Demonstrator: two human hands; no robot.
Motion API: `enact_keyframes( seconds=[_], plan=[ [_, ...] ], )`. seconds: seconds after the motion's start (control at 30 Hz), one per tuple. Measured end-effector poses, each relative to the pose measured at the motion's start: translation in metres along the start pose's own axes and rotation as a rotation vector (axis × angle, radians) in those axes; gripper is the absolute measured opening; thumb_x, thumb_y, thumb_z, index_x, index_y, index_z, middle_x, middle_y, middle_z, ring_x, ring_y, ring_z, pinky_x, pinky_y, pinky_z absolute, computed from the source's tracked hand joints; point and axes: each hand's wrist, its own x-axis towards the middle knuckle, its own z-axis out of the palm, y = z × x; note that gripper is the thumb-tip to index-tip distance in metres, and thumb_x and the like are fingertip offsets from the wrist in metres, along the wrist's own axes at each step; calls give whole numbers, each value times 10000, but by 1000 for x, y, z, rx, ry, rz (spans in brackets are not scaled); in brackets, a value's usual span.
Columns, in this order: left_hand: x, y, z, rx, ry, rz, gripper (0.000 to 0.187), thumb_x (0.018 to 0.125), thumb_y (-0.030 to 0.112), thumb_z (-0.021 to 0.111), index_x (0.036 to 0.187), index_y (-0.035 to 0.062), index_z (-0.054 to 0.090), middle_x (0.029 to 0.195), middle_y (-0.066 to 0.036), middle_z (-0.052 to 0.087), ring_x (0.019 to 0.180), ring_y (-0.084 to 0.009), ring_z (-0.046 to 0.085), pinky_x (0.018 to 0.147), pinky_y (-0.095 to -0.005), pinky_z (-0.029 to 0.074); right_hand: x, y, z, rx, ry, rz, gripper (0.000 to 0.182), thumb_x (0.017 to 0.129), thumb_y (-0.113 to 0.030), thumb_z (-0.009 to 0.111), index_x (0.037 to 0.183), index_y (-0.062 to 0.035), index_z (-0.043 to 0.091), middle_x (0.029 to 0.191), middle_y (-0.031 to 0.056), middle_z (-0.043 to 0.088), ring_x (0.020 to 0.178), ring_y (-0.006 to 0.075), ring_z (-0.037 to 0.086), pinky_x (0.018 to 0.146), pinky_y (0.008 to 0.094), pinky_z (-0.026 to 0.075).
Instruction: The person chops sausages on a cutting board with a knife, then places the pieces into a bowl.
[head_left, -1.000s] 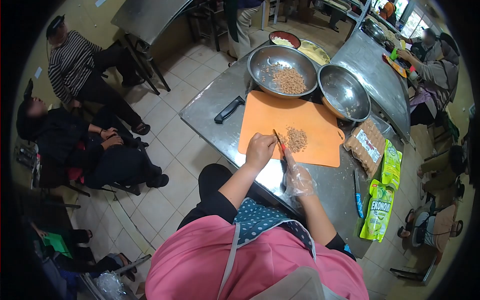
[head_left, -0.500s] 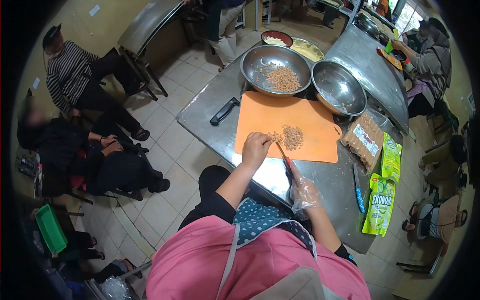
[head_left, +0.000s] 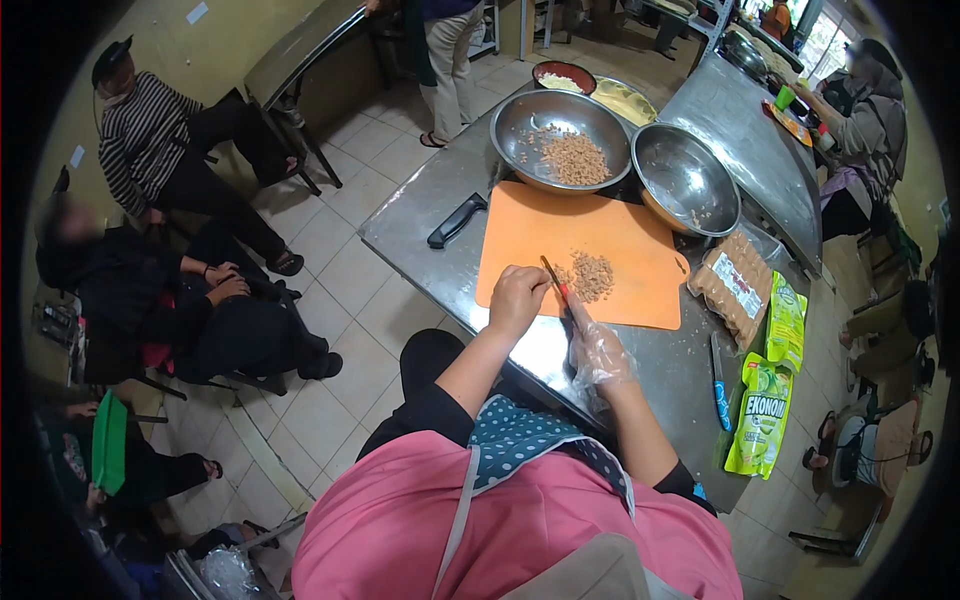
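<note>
My right hand (head_left: 603,358), in a clear plastic glove, grips a small red-handled knife (head_left: 552,272). Its blade points up and away over the near part of an orange cutting board (head_left: 530,225). Just left of the blade, my bare left hand (head_left: 518,300) is closed with fingertips pinched together at the board's near edge; whatever they hold is hidden. A pile of finely chopped brown pieces (head_left: 592,277), which look like sausage, lies right of the blade. More such pieces (head_left: 573,159) fill part of a steel bowl (head_left: 510,130) behind the board.
Right of that bowl stands a second steel bowl (head_left: 670,165). A black-handled knife (head_left: 457,222) lies left of the board. To the right are a sausage pack (head_left: 735,285), a blue-handled knife (head_left: 719,385) and green pouches (head_left: 760,415). People sit at left; a person (head_left: 865,125) works at far right.
The knife blade has swung more upright and shifted slightly left and up, beside my left fingertips. My left hand stays almost in place. At lower left, a person's green tray has tilted.
</note>
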Motion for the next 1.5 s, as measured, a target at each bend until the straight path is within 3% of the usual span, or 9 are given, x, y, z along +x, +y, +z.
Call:
enact_keyframes(
  seconds=[0.13,0.2,0.6,0.7,0.93,1.0,1.23,1.3,1.5],
  plan=[
    [-2,1,1,17,22,-1,64,728,79,625,754,24,645,750,-103,624,776,-286,560,713,-366,455,-1,-4,-11,-11,-95,57,648,818,-73,452,1391,-235,196,763,282,573,687,411,586,628,480,437],
    [-2,2,2,26,34,12,65,733,80,628,753,23,652,764,-110,626,778,-285,561,716,-367,454,-14,-8,-19,-3,-143,114,564,852,-67,425,1368,-240,276,760,297,565,699,432,577,613,487,424],
    [-3,0,1,79,37,-4,72,700,100,676,748,47,679,736,-80,628,742,-255,566,694,-344,453,-50,-16,-31,48,-29,201,568,854,-85,427,1370,-275,282,787,288,577,743,434,583,653,483,432],
    [-3,-1,2,81,51,13,72,697,97,673,747,45,677,739,-84,630,740,-257,566,694,-343,453,-38,-26,-35,72,-102,228,557,859,-94,420,1368,-273,284,788,291,576,736,432,584,647,491,429],
    [-4,2,0,53,22,-27,64,714,83,640,747,32,659,754,-97,625,776,-276,553,716,-360,453,-19,-18,-19,6,-87,141,546,857,-99,416,1364,-262,295,762,297,566,716,437,579,636,492,426],
    [-4,3,-1,46,26,-17,64,714,84,640,752,34,654,755,-98,627,771,-278,556,714,-363,454,-12,-17,-20,-61,-144,135,663,803,-19,454,1381,-258,233,784,266,586,709,403,594,627,471,445],
    [-4,4,-1,76,36,-14,86,719,104,652,760,29,665,753,-109,634,748,-276,574,693,-356,456,-8,-8,-18,35,-94,11,615,838,-77,438,1372,-305,235,766,262,588,699,394,601,623,476,450],
    [-4,6,-1,90,47,-13,86,724,105,650,766,32,669,749,-103,631,752,-271,576,690,-354,458,-17,-16,-26,-97,-185,167,528,886,-155,416,1369,-307,264,710,271,574,664,421,585,602,490,429],
    [-5,3,0,105,39,23,75,730,95,643,772,41,675,754,-90,620,758,-266,574,686,-353,463,-50,-21,-32,-196,-214,271,532,882,-158,433,1363,-321,272,741,263,589,702,418,594,615,493,442]
  ],
)
